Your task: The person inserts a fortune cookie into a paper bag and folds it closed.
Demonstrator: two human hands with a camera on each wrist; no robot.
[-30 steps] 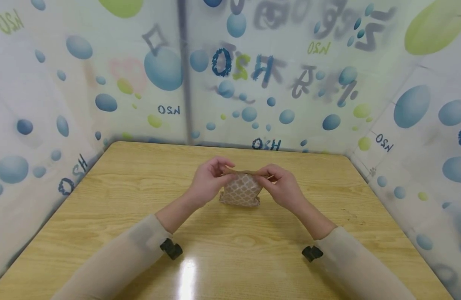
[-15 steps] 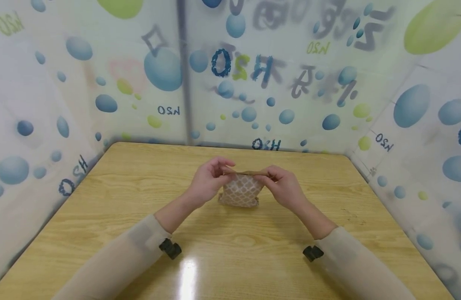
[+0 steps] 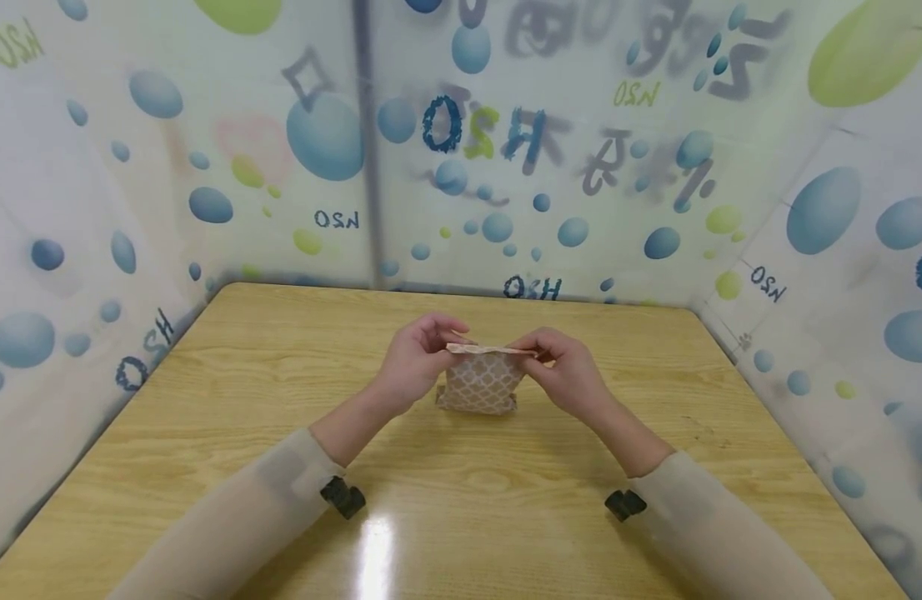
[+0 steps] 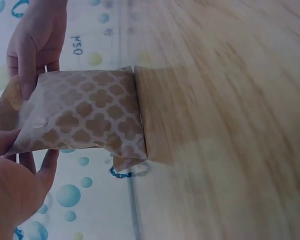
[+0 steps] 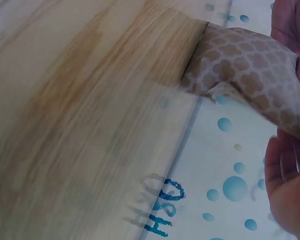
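A small brown paper bag (image 3: 481, 387) with a white lattice pattern stands on the wooden table in the head view. At its top left corner my left hand (image 3: 416, 364) pinches the paper between thumb and fingers. My right hand (image 3: 568, 375) grips the opposite top corner likewise. Between the hands, a pale patterned strip of the rim is turned down toward me. Seen from the left wrist, the bag (image 4: 97, 112) bulges and its base meets the tabletop. The right wrist view shows the bag's side (image 5: 250, 65) creased inward; its contents are hidden.
The wooden table (image 3: 281, 367) reaches to walls covered with a blue and green bubble print (image 3: 498, 225). Small black devices sit at both wrists, one on the left cuff (image 3: 343, 497) and one on the right cuff (image 3: 624, 505).
The bag's top edge has turned over toward me, so a pale patterned strip shows where plain brown paper was. Both hands keep their hold, almost in the same place.
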